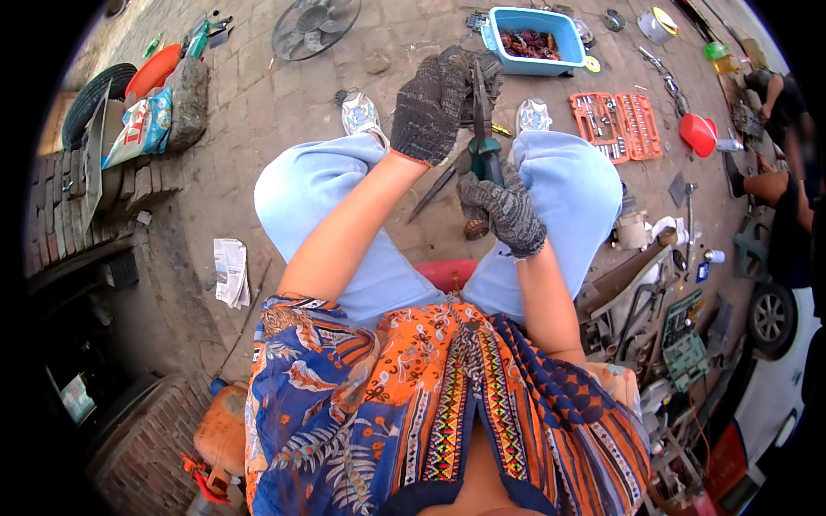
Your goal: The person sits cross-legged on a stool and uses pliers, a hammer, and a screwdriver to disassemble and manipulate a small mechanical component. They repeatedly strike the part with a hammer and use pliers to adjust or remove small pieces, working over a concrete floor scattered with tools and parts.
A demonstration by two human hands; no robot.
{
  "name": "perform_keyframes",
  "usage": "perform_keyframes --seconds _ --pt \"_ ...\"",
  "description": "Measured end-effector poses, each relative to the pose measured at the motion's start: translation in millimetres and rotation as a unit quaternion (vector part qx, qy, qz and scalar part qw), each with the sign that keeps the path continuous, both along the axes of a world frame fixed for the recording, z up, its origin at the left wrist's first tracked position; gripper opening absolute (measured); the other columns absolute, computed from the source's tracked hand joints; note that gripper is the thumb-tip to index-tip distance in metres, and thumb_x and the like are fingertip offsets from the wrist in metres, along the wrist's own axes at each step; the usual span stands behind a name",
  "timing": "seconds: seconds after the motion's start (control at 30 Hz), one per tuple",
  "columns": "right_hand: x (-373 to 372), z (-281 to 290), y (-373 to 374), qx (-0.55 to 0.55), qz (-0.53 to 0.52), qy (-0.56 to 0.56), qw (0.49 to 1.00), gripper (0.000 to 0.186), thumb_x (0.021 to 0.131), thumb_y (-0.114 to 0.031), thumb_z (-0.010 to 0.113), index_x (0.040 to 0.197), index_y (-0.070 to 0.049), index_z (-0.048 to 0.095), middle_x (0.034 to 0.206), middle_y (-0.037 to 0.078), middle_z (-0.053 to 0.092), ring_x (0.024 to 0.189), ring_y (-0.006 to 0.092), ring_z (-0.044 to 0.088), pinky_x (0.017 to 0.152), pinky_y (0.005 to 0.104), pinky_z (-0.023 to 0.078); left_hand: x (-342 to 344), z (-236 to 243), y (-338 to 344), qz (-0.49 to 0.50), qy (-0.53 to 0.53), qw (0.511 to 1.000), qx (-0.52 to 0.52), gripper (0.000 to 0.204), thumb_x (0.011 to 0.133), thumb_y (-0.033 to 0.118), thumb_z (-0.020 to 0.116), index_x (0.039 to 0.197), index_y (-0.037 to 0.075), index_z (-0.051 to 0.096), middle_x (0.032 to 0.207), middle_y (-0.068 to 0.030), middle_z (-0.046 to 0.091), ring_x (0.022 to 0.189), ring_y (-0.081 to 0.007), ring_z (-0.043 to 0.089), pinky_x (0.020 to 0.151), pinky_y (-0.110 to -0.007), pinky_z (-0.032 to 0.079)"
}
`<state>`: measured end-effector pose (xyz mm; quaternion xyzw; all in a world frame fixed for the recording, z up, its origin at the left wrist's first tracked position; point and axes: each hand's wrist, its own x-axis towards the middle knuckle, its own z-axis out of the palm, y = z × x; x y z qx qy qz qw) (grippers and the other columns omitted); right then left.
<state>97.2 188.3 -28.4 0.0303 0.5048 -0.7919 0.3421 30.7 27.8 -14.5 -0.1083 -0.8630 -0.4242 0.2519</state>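
Ground: brown bricks (232, 129), with a blue tub (538, 66) near the top, right of the middle of the frame, and an orange tool case (645, 156) lying open in the upper right.
Pliers (487, 159): just above the middle of the frame, green grips low, metal nose pointing up by the dark part (492, 79); I cannot tell if they touch.
Right hand (505, 206): gray glove, fingers closed round the green grips.
Left hand (428, 112): dark gray glove, fingers bent round the dark part; the tips are hard to see.
Pliers' feel: likely stiff, hard to break, and a bit heavy at the metal end.
Pliers' best hold: low on the grips, which should slip less than bare metal.
Dark part's feel: probably hard and bumpy, maybe greasy; its outer edge seems good to hold.
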Motion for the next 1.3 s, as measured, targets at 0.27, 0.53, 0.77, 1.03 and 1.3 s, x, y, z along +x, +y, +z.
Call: perform_keyframes --seconds 0.27,0.53,0.77,1.03,1.3 --pt "3 -1 -9 -0.232 0.031 -0.034 0.972 0.050 0.073 -0.016 0.070 0.116 -0.007 0.048 0.088 0.001 0.054 0.073 0.0117 0.053 0.059 0.0261 0.045 -11 -22 -13 0.042 0.068 0.991 -0.109 0.041 0.080 0.006 0.058 0.121 0.007 0.053 0.115 -0.0220 0.054 0.101 -0.0394 0.055 0.085 -0.046 0.046" --pt "-3 25 -17 -0.323 0.032 -0.040 0.945 0.069 0.067 -0.011 0.069 0.128 0.003 0.040 0.111 0.016 0.057 0.099 0.0275 0.057 0.089 0.0396 0.046 -20 -15 -10 -0.034 -0.107 0.984 0.139 0.033 0.090 0.011 0.049 0.122 0.006 0.052 0.120 -0.0226 0.052 0.105 -0.0374 0.054 0.091 -0.042 0.043" --pt "-8 18 -19 -0.401 0.098 -0.063 0.909 0.074 0.075 -0.012 0.066 0.138 0.000 0.029 0.131 0.017 0.047 0.116 0.0280 0.052 0.100 0.0390 0.041 -28 -26 -21 0.026 -0.134 0.953 0.269 0.035 0.095 0.025 0.048 0.119 0.001 0.055 0.107 -0.0093 0.060 0.093 -0.0126 0.056 0.078 -0.025 0.047" --pt "-9 -1 3 -0.271 0.033 -0.109 0.956 0.051 0.079 -0.011 0.063 0.126 -0.002 0.044 0.098 0.011 0.062 0.079 0.0207 0.063 0.069 0.0324 0.051 -50 -3 -32 0.061 -0.215 0.680 0.699 0.034 0.096 0.029 0.041 0.119 0.008 0.054 0.113 -0.0081 0.061 0.096 -0.0236 0.062 0.069 -0.039 0.054" --pt "-11 -101 -34 0.020 -0.153 -0.293 0.944 0.014 0.077 -0.014 0.061 0.070 -0.011 0.050 0.060 0.002 0.050 0.044 0.0133 0.045 0.041 0.0260 0.038 -75 7 -88 -0.096 -0.107 0.622 0.770 0.030 0.090 0.025 0.051 0.108 0.002 0.057 0.105 -0.0118 0.062 0.092 -0.0248 0.061 0.073 -0.037 0.053"
